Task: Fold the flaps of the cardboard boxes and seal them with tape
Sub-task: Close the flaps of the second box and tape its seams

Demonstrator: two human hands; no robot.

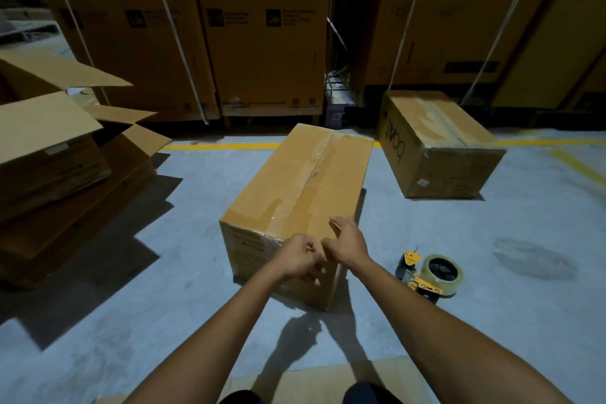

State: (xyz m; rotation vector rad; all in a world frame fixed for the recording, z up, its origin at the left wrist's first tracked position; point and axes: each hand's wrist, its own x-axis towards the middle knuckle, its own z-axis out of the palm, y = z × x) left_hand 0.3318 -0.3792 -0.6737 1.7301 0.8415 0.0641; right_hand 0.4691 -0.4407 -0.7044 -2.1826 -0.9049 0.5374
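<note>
Cardboard box [295, 180], near edge under left hand [300, 259], grip unclear; right hand [348, 241] flat atop

The floor [196, 193] is smooth grey concrete. A painted yellow line [223, 145] runs across it just before the back of the space, and a second yellow line [577, 167] angles off at the right. A dark smudged stain [531, 259] marks the concrete on the right. Tall printed cartons [262, 59], bound with white straps [177, 36], stand side by side as a back wall, with a dark gap [341, 10] between two stacks. The light is dim, and hard-edged shadows [98, 272] lie on the floor at the left.
</note>
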